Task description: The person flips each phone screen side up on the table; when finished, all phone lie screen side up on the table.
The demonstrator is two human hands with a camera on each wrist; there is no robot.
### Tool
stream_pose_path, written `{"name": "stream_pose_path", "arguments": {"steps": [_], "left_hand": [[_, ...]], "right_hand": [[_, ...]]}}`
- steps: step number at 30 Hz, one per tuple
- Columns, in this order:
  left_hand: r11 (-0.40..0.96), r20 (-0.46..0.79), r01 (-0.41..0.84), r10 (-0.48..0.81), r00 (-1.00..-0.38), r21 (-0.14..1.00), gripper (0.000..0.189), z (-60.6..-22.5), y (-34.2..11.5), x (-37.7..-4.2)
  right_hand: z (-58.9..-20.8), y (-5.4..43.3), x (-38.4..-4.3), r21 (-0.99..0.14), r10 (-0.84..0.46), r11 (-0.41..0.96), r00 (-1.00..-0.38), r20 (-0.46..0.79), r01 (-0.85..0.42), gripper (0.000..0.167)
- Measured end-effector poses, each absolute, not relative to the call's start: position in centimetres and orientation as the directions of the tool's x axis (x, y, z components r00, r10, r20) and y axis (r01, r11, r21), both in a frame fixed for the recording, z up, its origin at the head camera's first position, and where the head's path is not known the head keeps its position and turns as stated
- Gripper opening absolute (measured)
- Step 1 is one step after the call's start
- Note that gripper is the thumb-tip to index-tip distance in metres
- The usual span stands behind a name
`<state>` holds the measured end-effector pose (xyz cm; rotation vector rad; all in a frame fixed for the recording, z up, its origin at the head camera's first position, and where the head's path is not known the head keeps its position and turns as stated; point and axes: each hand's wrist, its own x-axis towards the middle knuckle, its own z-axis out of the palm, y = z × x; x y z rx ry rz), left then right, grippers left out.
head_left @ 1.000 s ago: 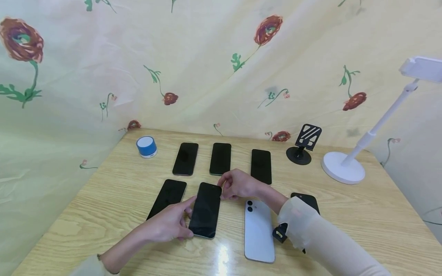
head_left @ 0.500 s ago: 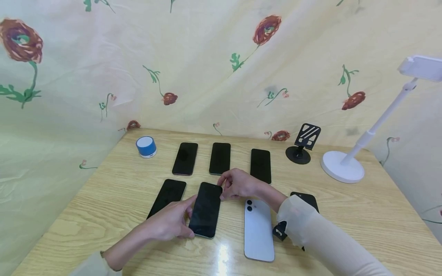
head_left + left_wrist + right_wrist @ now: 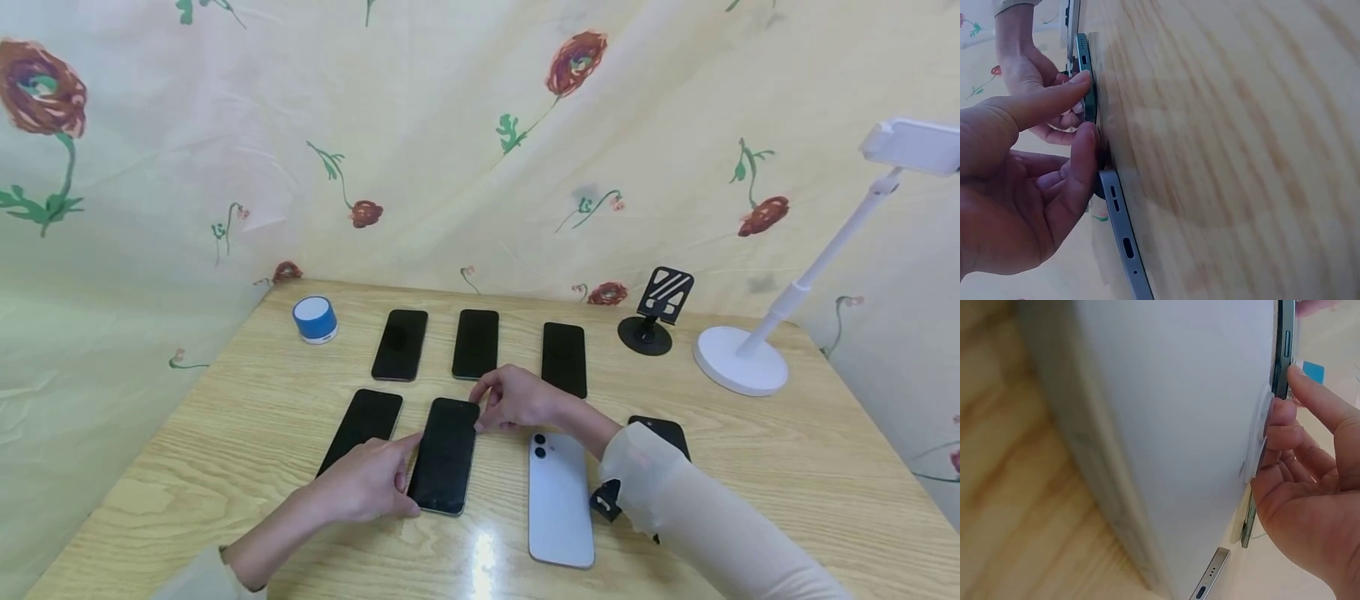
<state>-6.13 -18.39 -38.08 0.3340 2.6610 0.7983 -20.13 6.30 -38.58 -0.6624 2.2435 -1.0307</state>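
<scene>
A black-screened smartphone lies face up at the middle of the wooden table, between both hands. My left hand holds it at its left side and lower left corner; in the left wrist view the thumb sits at the green bottom edge. Across from it, my right hand pinches the upper right corner. Partly behind the left hand lies another black smartphone. Below the right wrist a white smartphone rests with its camera side up.
Along the back lie three dark phones. A blue speaker stands at back left, a black phone stand and a tall white stand at back right. The right sleeve partly covers another black phone.
Both hands keep nearly the same hold. The smartphone between them has shifted very slightly to the left, and the head view has drifted a little.
</scene>
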Motion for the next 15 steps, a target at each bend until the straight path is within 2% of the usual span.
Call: {"name": "stream_pose_path", "arguments": {"steps": [4,9,15], "left_hand": [[0.835,-0.277,0.095,0.284,-0.918,0.543,0.099,-37.8,-18.0,-6.0],[0.868,-0.202,0.114,0.237,-0.95,0.483,0.091,-36.9,-16.9,-5.8],[0.799,-0.163,0.177,0.323,-0.932,0.575,0.089,-36.2,-14.4,-5.5]], "right_hand": [[-38.4,6.8,-20.0,-0.802,-0.645,0.569,-0.705,-0.296,-0.184,0.033],[-37.5,8.0,-20.0,-0.805,-0.634,0.56,-0.726,-0.264,-0.196,0.032],[-35.9,10.0,-20.2,-0.794,-0.622,0.556,-0.757,-0.2,-0.247,0.031]]}}
